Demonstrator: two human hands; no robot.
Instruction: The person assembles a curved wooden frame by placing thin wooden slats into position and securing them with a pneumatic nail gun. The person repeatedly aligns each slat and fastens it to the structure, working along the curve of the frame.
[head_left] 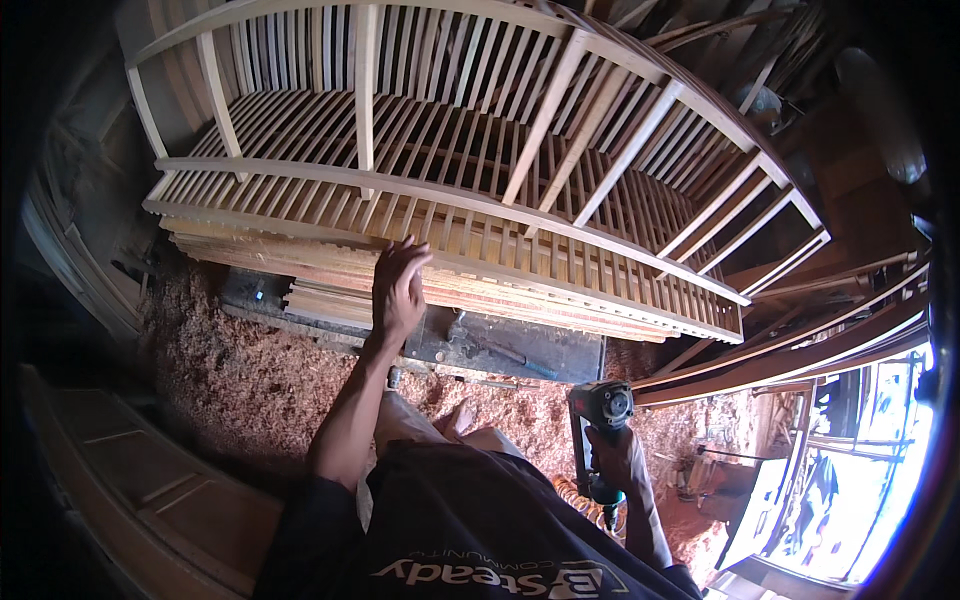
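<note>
A long slatted wooden frame (450, 200), like a crib or bench body, lies across the upper half of the view. My left hand (400, 290) is raised at its near lower edge, fingers loosely bent and apart, with nothing visible in them. Whether the fingertips touch the wood I cannot tell. Down at my right side, my right hand (618, 455) is wrapped round the handle of a dark nail gun (602, 403). A hose fitting shows below the grip, beside an orange coiled air hose (572, 492).
Stacked boards (480, 285) lie under the frame on a dark workbench (550, 345), where a few small tools rest. Wood shavings (240, 370) cover the floor. Long curved planks (800, 355) stand at the right, and panelled wood (170, 490) at the lower left.
</note>
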